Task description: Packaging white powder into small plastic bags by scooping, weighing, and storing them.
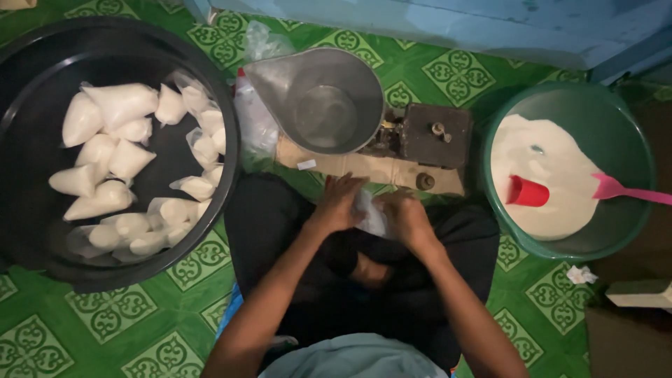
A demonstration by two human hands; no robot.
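Looking straight down, a small clear bag of white powder is held right between both hands, low over the lap and just in front of the scale. The left hand is closed on the bag's left edge, the right hand is closed on its right side, fingers curled in on the plastic. So the bag is pinched from both sides at once and neither hand is really nearer; it's touched by both. Its long axis seems to be tilted, top end pointed up toward the scale and the lower end tucked toward the right palm, though most of it is hidden by fingers, so that's hard to call.

Off to the left, well apart, a black tub is filled with finished white bags. Off to the right, a green basin of loose powder is seen with a red cup and a pink scoop lying in it. The metal pan on the scale looks empty. From the bag, the tub lies on the left hand's side and the basin on the right hand's.
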